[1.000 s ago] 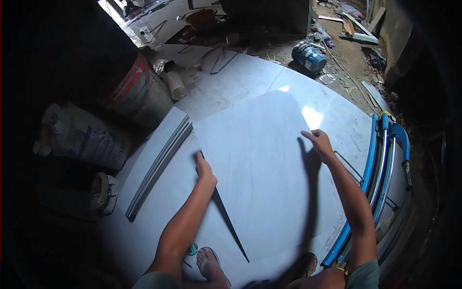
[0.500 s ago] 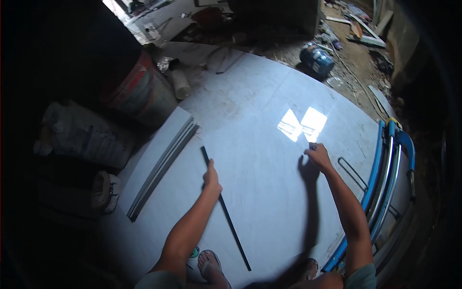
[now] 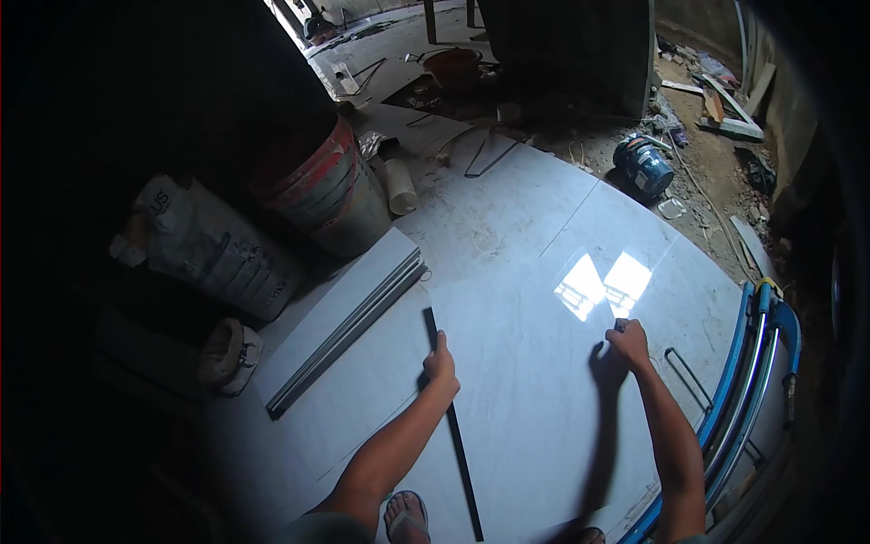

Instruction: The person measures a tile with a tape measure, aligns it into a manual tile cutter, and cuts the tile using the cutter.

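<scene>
My left hand (image 3: pixel 439 367) is closed around a long dark strip (image 3: pixel 465 471), which lies lengthwise over the large pale tile (image 3: pixel 535 426). The strip's upper end shows just beyond my thumb. To the right, my right hand (image 3: pixel 627 343) is closed in a pinch low over the tile, beside a bright patch of reflected light. A small dark thing shows at its fingertips, too small to name. Left of the strip lies a stack of narrow tile pieces (image 3: pixel 349 322). A blue tile cutter (image 3: pixel 739 390) with shiny rails runs along the right side.
A dirty bucket (image 3: pixel 317 195) with a red rim, a printed sack (image 3: pixel 213 245) and a smaller bag (image 3: pixel 231 358) line the left. A dark blue container (image 3: pixel 645 170) sits on rubble at the upper right. My sandalled foot (image 3: pixel 406 517) rests at the bottom edge.
The camera view has shifted, so the tile, hands and surroundings appear lower and further right. Both hands keep about the same places on the tile, the left still on the strip.
</scene>
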